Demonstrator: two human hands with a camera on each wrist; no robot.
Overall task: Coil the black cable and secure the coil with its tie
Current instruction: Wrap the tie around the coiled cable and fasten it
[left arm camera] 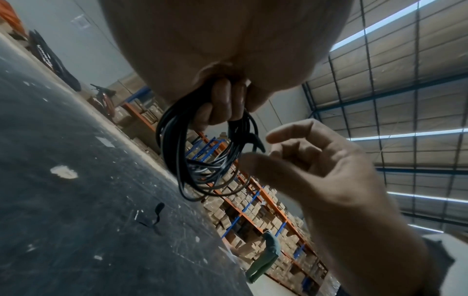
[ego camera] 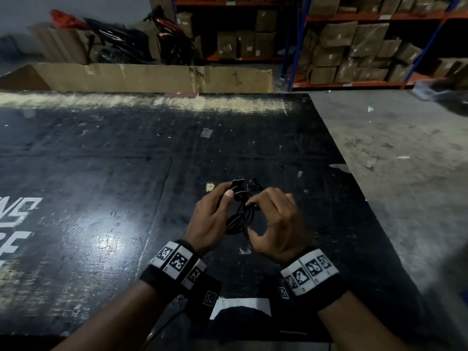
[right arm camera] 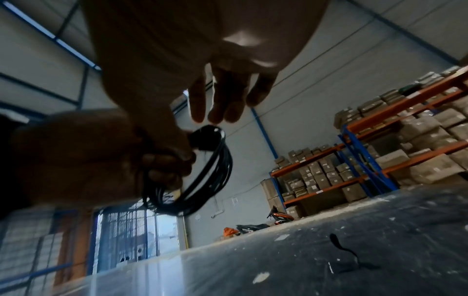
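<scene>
The black cable [ego camera: 240,219] is wound into a coil of several loops and held above the dark table [ego camera: 101,160]. My left hand [ego camera: 224,200] grips one side of the coil [left arm camera: 177,160], fingers [left arm camera: 222,104] curled through the loops and thumb on top. My right hand [ego camera: 255,211] hovers beside the coil on its right, fingers [left arm camera: 286,130] loosely curled and holding nothing; in the right wrist view its fingers [right arm camera: 222,100] hang just above the coil [right arm camera: 215,170]. A short black tie strip [left arm camera: 158,212] lies loose on the table just beyond the hands [right arm camera: 344,248].
The table's right edge [ego camera: 354,178] drops to a concrete floor. A long cardboard box [ego camera: 152,74] lies along the far edge. Shelves of cartons [ego camera: 354,46] and a parked scooter [ego camera: 167,34] stand behind. A person in green [left arm camera: 266,258] stands by the shelves.
</scene>
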